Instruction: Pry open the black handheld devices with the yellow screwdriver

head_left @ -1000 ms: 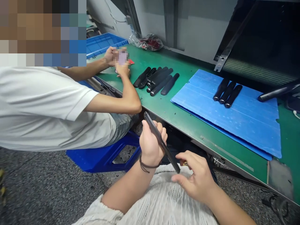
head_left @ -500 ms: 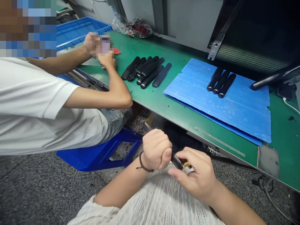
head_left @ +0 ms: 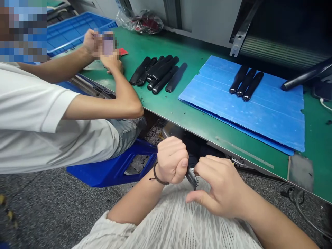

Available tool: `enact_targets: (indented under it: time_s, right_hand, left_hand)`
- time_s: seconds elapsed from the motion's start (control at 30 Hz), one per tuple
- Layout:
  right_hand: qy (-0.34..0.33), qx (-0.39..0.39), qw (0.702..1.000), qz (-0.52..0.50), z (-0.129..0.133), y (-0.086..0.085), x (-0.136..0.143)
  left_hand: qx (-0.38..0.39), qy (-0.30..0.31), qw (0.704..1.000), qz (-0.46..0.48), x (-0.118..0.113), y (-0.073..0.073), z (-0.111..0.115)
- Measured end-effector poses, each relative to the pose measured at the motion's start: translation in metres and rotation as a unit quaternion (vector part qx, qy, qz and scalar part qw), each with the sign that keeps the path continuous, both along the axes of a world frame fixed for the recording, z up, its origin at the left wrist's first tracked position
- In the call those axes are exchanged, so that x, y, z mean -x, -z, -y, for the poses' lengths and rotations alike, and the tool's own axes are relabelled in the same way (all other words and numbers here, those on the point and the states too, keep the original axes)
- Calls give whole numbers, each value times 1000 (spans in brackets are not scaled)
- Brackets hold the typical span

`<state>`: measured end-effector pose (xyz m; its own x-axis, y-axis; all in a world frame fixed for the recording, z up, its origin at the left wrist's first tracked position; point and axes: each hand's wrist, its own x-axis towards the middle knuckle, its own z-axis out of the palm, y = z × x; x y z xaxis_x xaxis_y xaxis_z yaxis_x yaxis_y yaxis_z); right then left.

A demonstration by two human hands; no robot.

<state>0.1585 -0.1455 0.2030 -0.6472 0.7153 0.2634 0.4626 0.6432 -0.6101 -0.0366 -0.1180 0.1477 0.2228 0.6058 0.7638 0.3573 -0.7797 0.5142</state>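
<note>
My left hand (head_left: 172, 160), with a dark cord round its wrist, is wrapped in a fist round a long dark handle-shaped piece (head_left: 191, 178). The piece slants down to the right, and small black bits like shavings stand at its lower end. My right hand (head_left: 220, 185) is beside that end, fingers curled and thumb apart below. The small yellow-edged tool seen in it earlier is now hidden by the fingers. Similar glossy black pieces lie in a pile (head_left: 160, 72) on the green table (head_left: 155, 107), and three more black pieces (head_left: 246, 83) lie on a blue plastic sheet (head_left: 215, 90).
At my left a co-worker in a white shirt (head_left: 31, 103) sits with both hands round a blurred object (head_left: 108, 45). A blue crate (head_left: 85, 26) and a plastic bag (head_left: 145, 22) stand behind. A blue stool (head_left: 103, 173) is below. A black tube (head_left: 306, 74) juts in from the right.
My right hand has turned and shifted slightly up and right, and the yellow-edged tool has gone out of sight. The dark piece's end now shows black bits. The view has shifted slightly.
</note>
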Motion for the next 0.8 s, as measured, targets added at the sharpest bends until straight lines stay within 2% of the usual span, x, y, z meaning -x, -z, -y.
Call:
enact_targets:
  time_s: [0.37,0.63,0.8]
  right_hand:
    - [50,-139,989,25,2,0,1]
    - [99,-246,962,69,4,3,3]
    - [133,-303,940,81,7,6,3]
  left_hand:
    - [24,-28,999,9,0,-3,0]
    - [42,-73,996,-10,0,0,3]
    - [89,-91,992,-9,-4,3,7]
